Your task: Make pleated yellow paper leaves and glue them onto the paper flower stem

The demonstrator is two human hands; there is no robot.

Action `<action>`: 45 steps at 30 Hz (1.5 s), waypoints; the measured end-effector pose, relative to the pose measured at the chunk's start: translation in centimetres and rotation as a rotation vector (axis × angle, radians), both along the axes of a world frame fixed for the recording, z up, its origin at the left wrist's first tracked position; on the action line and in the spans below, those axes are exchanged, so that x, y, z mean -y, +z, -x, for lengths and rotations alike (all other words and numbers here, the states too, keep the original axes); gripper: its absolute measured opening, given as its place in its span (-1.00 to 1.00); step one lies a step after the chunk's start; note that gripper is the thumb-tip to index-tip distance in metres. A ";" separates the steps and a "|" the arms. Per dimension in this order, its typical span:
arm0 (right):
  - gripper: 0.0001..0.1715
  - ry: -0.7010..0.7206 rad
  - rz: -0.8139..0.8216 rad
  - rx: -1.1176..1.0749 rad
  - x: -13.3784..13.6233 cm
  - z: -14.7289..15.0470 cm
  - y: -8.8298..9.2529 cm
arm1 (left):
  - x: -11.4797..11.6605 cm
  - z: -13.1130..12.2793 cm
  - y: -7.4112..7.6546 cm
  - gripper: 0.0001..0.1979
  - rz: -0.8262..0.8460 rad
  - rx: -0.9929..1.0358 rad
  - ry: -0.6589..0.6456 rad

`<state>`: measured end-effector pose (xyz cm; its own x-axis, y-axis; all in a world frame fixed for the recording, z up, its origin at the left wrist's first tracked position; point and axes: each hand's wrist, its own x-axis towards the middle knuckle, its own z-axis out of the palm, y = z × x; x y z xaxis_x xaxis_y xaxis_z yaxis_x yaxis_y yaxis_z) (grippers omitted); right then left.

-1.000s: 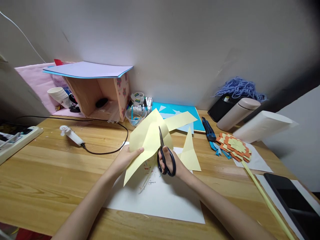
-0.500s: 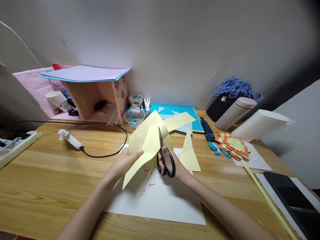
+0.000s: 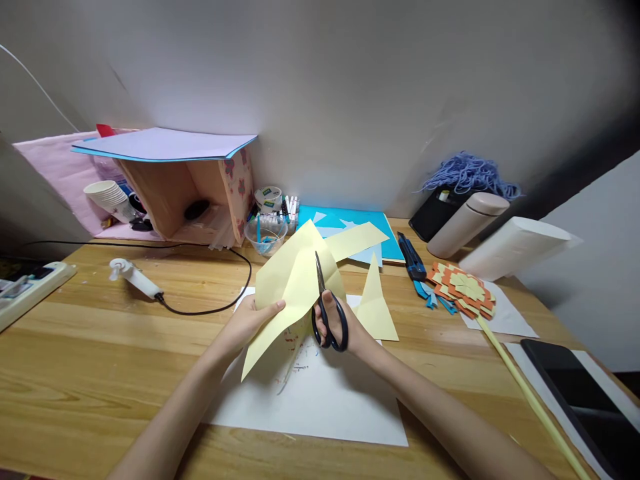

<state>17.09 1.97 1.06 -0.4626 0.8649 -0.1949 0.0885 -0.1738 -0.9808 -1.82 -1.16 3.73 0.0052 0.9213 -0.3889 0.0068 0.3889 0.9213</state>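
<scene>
While our left hand (image 3: 250, 321) grasps the yellow paper (image 3: 293, 277) near its edge, thumb on top, our right hand (image 3: 351, 330) grips the scissors (image 3: 321, 279) by their black loops, blades at the paper. We hold it above a white sheet (image 3: 345, 407) on the table (image 3: 125, 373); coloured marks (image 3: 291, 339) on that sheet are illegible to us. Behind, the tape roll (image 3: 276, 201) carries green labels (image 3: 271, 191) too small for us to read.

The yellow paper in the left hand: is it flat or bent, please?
Bent: the yellow paper rises in a curve from the left hand, and its right side curls behind the scissors.
</scene>
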 end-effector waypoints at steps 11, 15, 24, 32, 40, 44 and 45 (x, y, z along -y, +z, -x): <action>-0.33 -0.023 0.024 -0.024 -0.1 0.0 -0.2 | 0.0 -0.1 0.2 -0.54 0.009 -0.019 0.001; -0.30 -0.021 0.028 -0.016 -0.1 -0.1 0.1 | 0.0 -0.1 0.1 -0.56 0.007 -0.023 -0.013; -0.26 -0.069 0.069 0.024 -0.4 0.2 0.2 | -0.1 0.0 -0.1 -0.47 0.005 -0.045 -0.043; -0.23 -0.058 0.039 0.040 -0.4 -0.1 0.4 | -0.1 0.0 -0.2 -0.50 0.009 -0.037 -0.057; -0.24 -0.045 0.046 0.056 -0.6 -0.2 0.7 | -0.1 -0.2 0.1 -0.49 0.005 -0.071 -0.049; -0.23 -0.047 0.018 0.080 -0.5 -0.4 1.3 | 0.0 -0.1 0.0 -0.50 0.005 -0.077 -0.070; -0.23 -0.047 0.016 0.086 -0.5 -0.4 1.4 | 0.0 -0.1 0.0 -0.50 0.004 -0.077 -0.073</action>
<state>17.48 2.47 2.49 -0.4028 0.8817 -0.2456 0.1632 -0.1949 -0.9672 -1.71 -1.17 3.72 0.0428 0.9181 -0.3941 0.1058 0.3881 0.9155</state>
